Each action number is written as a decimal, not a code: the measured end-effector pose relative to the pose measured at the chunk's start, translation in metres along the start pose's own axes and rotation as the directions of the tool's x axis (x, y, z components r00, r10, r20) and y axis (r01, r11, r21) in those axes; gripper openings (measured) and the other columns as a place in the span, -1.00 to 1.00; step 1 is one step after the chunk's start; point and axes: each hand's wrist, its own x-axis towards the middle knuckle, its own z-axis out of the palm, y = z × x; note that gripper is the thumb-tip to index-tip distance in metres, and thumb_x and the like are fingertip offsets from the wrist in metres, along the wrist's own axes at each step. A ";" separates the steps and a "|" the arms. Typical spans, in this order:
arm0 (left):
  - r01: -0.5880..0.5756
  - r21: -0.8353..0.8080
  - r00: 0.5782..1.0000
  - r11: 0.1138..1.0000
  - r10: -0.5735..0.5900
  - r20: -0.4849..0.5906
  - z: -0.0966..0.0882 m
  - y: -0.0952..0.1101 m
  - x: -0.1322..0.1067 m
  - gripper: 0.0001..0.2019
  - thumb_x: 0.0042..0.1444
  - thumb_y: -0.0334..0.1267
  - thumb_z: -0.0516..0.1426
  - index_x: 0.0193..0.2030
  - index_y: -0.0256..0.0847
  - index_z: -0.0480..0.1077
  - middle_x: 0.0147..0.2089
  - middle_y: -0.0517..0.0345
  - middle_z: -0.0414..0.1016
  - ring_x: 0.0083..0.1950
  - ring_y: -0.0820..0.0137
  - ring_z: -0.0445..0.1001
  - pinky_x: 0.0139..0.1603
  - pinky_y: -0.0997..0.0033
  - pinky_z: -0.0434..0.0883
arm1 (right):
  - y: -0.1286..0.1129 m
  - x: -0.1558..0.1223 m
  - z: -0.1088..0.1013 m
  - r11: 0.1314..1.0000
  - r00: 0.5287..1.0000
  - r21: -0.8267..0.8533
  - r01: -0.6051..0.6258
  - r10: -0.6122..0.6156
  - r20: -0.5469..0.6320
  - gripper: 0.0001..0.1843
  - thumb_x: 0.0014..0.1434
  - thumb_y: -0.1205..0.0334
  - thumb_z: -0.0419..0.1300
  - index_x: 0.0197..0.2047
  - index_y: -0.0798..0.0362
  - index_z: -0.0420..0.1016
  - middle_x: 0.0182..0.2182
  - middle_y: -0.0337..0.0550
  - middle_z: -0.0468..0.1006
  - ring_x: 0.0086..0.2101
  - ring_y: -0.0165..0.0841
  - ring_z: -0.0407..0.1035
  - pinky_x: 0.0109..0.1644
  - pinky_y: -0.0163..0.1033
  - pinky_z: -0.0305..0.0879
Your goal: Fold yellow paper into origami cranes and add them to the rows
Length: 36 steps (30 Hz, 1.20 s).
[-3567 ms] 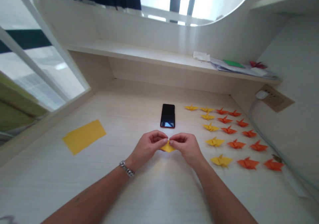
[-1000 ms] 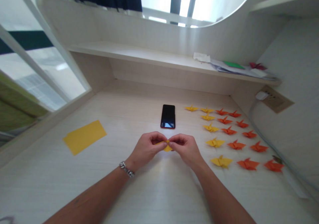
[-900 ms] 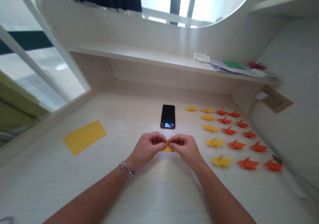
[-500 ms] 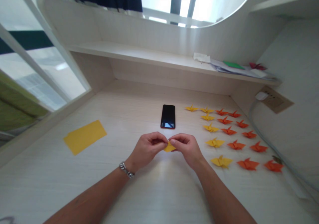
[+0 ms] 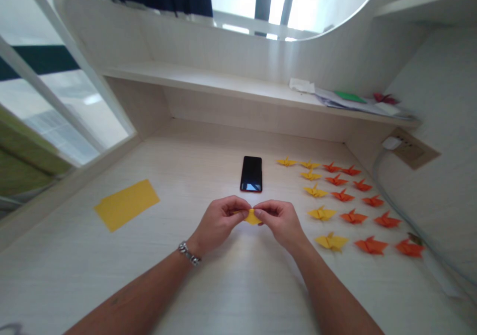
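Observation:
A small folded piece of yellow paper [image 5: 252, 217] is pinched between both hands just above the pale wooden desk [image 5: 231, 285]. My left hand [image 5: 219, 221], with a metal bracelet at the wrist, is closed on its left side. My right hand [image 5: 280, 221] is closed on its right side, fingertips meeting the left hand's. Most of the paper is hidden by my fingers.
A black phone [image 5: 251, 173] lies just beyond my hands. Rows of yellow paper cranes [image 5: 321, 212] and orange paper cranes [image 5: 352, 216] cover the desk's right side. A flat yellow sheet [image 5: 126, 204] lies at the left. A shelf [image 5: 238, 84] holds papers; a wall socket [image 5: 406, 147] sits at right.
My hands stay in the same place over the desk. My fingers have shifted slightly on the yellow paper, and less of it shows below them than 3.6 s ago.

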 end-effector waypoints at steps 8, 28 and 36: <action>0.008 -0.027 1.000 1.000 -0.009 -0.018 0.002 0.000 0.000 -0.82 -0.01 -0.27 0.22 -0.26 -0.28 0.42 -0.28 0.06 0.52 -0.25 0.36 0.50 -0.19 0.38 0.47 | 0.003 -0.002 0.004 0.994 0.999 -0.098 0.042 -0.044 -0.022 -0.81 0.00 0.18 0.25 -0.35 0.12 0.58 -0.45 -0.09 0.58 -0.47 -0.31 0.44 -0.39 -0.24 0.42; 0.071 -0.029 0.985 0.997 -0.075 -0.153 -0.003 -0.002 0.004 -0.82 -0.13 -0.31 0.27 -0.37 -0.29 0.39 -0.40 0.13 0.49 -0.36 0.41 0.49 -0.30 0.42 0.47 | 0.010 0.001 0.001 0.997 0.997 -0.078 -0.022 0.028 0.071 -0.68 0.11 0.01 0.14 -0.32 0.12 0.49 -0.44 -0.17 0.51 -0.46 -0.39 0.42 -0.38 -0.28 0.41; 0.114 -0.109 0.987 0.987 -0.125 -0.105 -0.002 -0.001 0.004 -0.79 -0.16 -0.35 0.29 -0.37 -0.29 0.37 -0.45 0.16 0.49 -0.40 0.44 0.48 -0.35 0.46 0.45 | 0.004 -0.004 0.002 0.971 0.996 -0.238 0.013 0.008 0.085 -0.80 0.10 0.14 0.15 -0.40 0.09 0.49 -0.54 -0.21 0.50 -0.52 -0.40 0.40 -0.39 -0.30 0.34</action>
